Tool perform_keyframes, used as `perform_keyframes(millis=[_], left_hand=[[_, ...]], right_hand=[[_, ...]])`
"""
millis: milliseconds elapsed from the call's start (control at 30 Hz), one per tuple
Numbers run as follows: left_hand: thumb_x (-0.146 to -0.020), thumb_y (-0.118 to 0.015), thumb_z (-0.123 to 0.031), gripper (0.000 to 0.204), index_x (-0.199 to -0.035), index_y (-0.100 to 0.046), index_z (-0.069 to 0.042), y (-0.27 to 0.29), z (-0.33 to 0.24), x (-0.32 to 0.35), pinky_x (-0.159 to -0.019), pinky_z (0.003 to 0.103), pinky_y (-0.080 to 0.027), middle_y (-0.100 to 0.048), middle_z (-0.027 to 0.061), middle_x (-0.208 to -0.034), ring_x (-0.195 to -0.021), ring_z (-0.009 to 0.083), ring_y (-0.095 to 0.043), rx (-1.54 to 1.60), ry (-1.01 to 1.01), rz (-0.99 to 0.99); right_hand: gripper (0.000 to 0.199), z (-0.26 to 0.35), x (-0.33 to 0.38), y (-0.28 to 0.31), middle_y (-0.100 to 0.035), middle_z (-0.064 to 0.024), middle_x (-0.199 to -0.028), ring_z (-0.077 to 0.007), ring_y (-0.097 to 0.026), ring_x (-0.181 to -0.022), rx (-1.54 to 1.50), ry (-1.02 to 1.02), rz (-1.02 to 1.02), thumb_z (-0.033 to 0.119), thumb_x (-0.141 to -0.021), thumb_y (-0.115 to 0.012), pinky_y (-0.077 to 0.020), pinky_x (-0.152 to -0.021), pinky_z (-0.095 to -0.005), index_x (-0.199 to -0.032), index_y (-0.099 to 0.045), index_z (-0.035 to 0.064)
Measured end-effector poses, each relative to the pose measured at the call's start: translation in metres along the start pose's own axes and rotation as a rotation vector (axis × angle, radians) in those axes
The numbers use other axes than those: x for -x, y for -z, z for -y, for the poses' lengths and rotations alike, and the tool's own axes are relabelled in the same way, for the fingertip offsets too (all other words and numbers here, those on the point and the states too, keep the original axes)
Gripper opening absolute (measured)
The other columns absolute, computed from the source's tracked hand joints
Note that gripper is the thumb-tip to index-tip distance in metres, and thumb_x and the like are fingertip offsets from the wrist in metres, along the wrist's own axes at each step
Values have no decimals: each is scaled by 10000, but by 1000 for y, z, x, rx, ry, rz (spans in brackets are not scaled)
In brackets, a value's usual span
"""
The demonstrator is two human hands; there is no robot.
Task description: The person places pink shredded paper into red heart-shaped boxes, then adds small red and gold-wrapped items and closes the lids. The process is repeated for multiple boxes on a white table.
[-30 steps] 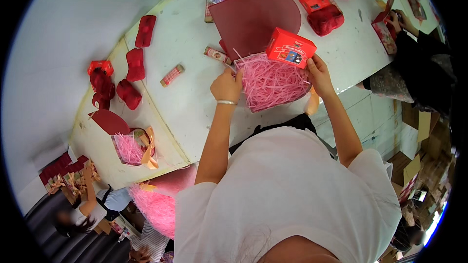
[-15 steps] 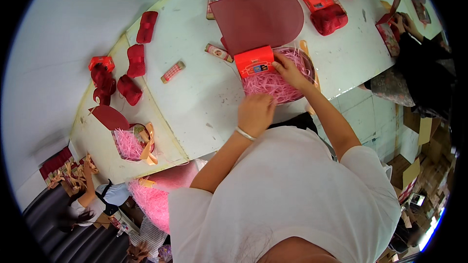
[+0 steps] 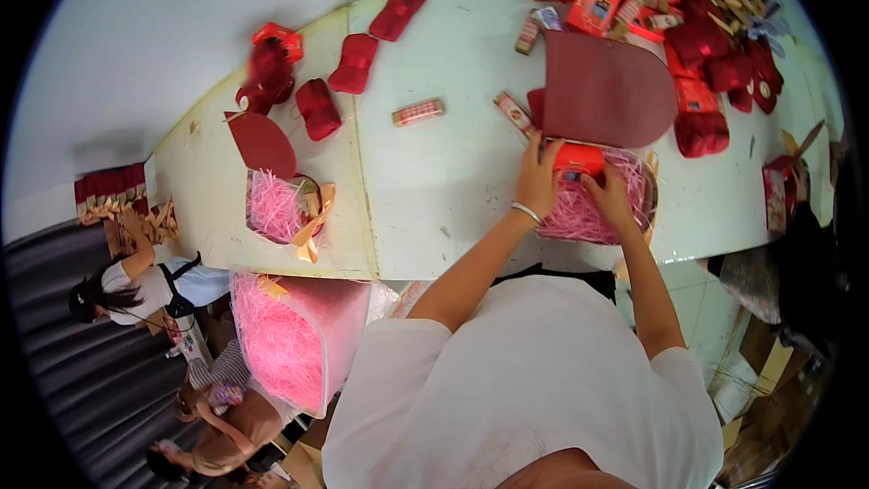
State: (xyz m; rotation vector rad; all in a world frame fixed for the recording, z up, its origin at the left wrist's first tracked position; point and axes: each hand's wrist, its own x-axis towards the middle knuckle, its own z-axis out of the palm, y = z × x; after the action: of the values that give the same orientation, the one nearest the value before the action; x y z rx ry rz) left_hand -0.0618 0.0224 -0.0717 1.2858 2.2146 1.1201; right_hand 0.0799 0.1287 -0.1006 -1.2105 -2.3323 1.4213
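An open gift box [image 3: 644, 208] full of pink shredded paper [image 3: 579, 217] stands at the near edge of the pale table [image 3: 434, 181], its dark red rounded lid [image 3: 602, 91] raised behind it. A small red packet [image 3: 579, 160] lies at the back of the box on the pink paper. My left hand [image 3: 538, 179] grips the packet's left end. My right hand [image 3: 608, 197] presses on its right side. Both forearms reach up from my white shirt.
A second open box with pink paper [image 3: 276, 208] and a ribbon sits at the left. Red pouches [image 3: 353, 63], small wrapped bars [image 3: 418, 111] and a heap of red packages [image 3: 706, 45] lie on the table. A tub of pink paper [image 3: 290, 344] stands below the edge. People sit at lower left.
The red packet has gone from held above the box down onto the pink paper at its back. My left hand has moved up from the table's edge onto the packet.
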Motion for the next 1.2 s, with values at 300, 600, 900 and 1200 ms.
perform_keyframes(millis=[300, 600, 900, 1200], left_hand=[[-698, -632, -138, 513, -1167, -444, -48, 87, 65, -54, -981, 447, -268, -417, 193, -1209, -1173, 372, -340, -172, -83, -382], [-650, -659, -302, 736, -1295, -327, -177, 252, 258, -129, -908, 441, -363, -394, 163, -1231, -1123, 342, -398, -643, 569, -266], [-819, -438, -355, 448, -1157, -474, -63, 275, 66, -87, -829, 328, -445, -558, 65, -1115, -1022, 194, -537, 1473, 643, -13], [-838, -445, -369, 430, -1105, -536, -44, 215, -14, -55, -762, 267, -448, -593, 32, -1020, -905, 116, -563, 969, 512, 648]], right_hand=[[473, 33, 15, 11, -411, -224, -1197, -345, -410, -1099, 211, -18, -236, 173, -753, -624, -341, -931, -381, -1148, -456, -27], [288, 98, 26, 43, -490, -159, -1128, -293, -459, -1048, 235, 141, -286, 61, -759, -593, -402, -866, -339, -1030, -538, -20], [298, 144, 32, 34, -506, -129, -1118, -214, -497, -1002, -171, 196, -222, 49, -774, -576, -407, -847, -316, -1059, -525, -19], [483, 201, 47, 82, -498, -130, -1148, -231, -482, -1058, -119, 582, -227, 161, -757, -619, -386, -878, -343, -1182, -445, 11]])
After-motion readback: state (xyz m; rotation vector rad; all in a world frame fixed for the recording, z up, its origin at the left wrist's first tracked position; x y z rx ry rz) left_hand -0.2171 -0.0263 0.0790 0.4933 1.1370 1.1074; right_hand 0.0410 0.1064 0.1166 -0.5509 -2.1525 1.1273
